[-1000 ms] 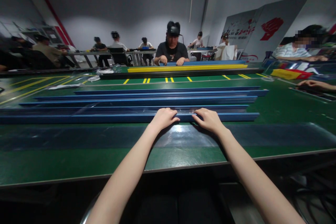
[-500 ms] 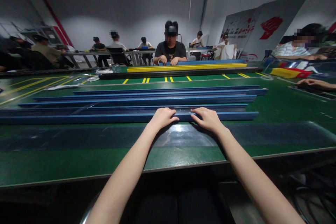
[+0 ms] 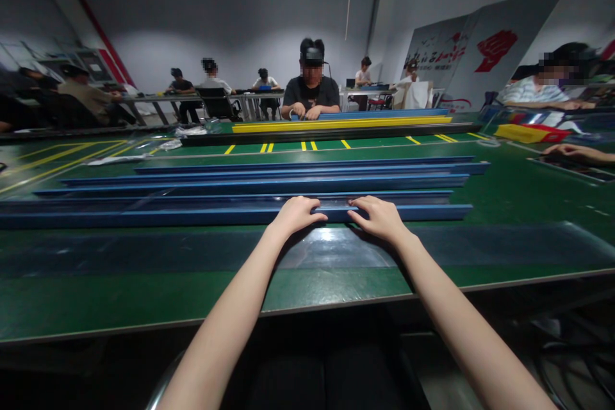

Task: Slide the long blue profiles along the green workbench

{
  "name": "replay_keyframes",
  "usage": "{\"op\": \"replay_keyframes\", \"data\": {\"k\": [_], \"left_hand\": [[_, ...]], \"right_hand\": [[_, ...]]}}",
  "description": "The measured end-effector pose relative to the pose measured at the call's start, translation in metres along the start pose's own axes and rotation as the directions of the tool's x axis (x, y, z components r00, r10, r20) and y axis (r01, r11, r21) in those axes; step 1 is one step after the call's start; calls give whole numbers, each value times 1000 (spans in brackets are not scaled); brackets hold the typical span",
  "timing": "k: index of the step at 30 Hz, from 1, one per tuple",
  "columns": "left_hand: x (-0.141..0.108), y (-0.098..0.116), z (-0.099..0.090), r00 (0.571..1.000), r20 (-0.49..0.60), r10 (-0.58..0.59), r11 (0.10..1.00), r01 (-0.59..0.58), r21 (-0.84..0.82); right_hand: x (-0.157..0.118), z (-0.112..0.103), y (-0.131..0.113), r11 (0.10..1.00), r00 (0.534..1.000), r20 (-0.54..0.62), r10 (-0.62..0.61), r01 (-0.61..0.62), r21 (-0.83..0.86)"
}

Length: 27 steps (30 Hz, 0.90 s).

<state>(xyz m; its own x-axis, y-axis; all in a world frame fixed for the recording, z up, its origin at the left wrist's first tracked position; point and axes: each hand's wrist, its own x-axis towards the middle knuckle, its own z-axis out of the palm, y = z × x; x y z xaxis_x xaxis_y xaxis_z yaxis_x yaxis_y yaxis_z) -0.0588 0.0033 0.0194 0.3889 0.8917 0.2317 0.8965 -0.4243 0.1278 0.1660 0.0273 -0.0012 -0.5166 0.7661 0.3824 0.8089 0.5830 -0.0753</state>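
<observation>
Both of my hands grip the nearest long blue channel strip [image 3: 423, 212], which lies across the green table. My left hand [image 3: 298, 213] has its thumb along the near wall and its fingers curled over into the channel. A short way to the right, my right hand [image 3: 377, 214] holds the same strip with thumb in front and fingers inside. Between the hands a stretch of the channel shows, with a shiny clear film in it. Just in front of the strip a long transparent plastic sheet [image 3: 192, 250] lies flat, partly beneath my wrists.
More blue channel strips [image 3: 259, 181] lie parallel behind. Beyond them are a black strip [image 3: 336, 135] and a yellow strip [image 3: 346, 123]. A co-worker [image 3: 312, 93] sits opposite. At right are a yellow-red tray [image 3: 528, 134] and another person's hand [image 3: 571, 152].
My hands stay on the blue channel strip with almost no movement. The co-worker opposite has brought their hands slightly closer together.
</observation>
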Motion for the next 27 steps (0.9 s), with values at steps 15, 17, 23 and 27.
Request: {"op": "replay_keyframes", "data": {"k": [15, 17, 23, 27], "left_hand": [[-2, 0, 3, 999, -13, 35, 998, -34, 51], [-3, 0, 5, 998, -30, 52, 997, -50, 59], [-5, 2, 6, 997, -74, -4, 999, 7, 35], [-4, 1, 6, 997, -78, -18, 998, 22, 50]], "right_hand": [[0, 1, 1, 1000, 1000, 8, -2, 2, 12], [0, 1, 1, 1000, 1000, 5, -2, 2, 12], [0, 2, 2, 999, 999, 23, 30, -30, 23], [0, 3, 2, 998, 999, 13, 32, -33, 61]]}}
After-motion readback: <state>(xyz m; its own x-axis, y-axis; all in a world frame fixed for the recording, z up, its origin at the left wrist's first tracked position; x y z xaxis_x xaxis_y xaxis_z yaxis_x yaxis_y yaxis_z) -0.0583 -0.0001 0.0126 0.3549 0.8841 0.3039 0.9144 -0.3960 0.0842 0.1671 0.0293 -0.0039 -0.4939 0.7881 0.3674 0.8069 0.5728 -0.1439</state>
